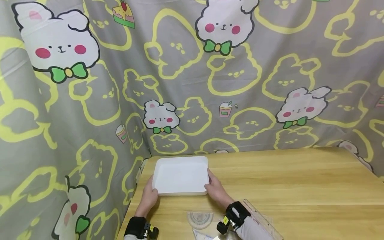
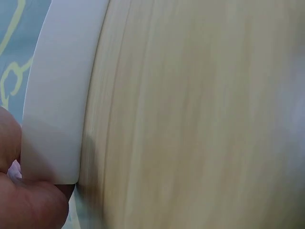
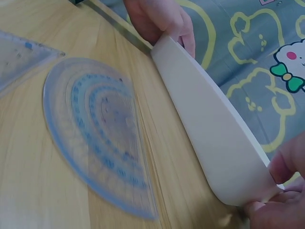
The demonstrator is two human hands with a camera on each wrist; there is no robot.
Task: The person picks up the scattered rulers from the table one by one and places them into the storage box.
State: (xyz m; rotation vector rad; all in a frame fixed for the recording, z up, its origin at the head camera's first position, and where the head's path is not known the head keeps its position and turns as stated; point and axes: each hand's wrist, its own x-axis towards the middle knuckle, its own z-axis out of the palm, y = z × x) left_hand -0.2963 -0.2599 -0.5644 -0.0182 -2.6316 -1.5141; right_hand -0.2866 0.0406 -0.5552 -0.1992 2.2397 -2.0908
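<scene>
A white rectangular tray with low walls is held between two hands near the table's far left. My left hand grips its left end, thumb at the near corner. At the opposite end, my right hand grips the near right corner. The right wrist view shows the tray's outer wall low over the wood, with fingers curled round both ends. In the left wrist view the thumb presses at the tray's corner. Nothing lies inside the tray.
A clear protractor lies on the wooden table nearer to me. Beside it are a clear set square and, under the right forearm, a long clear ruler. A patterned curtain hangs along the back and left.
</scene>
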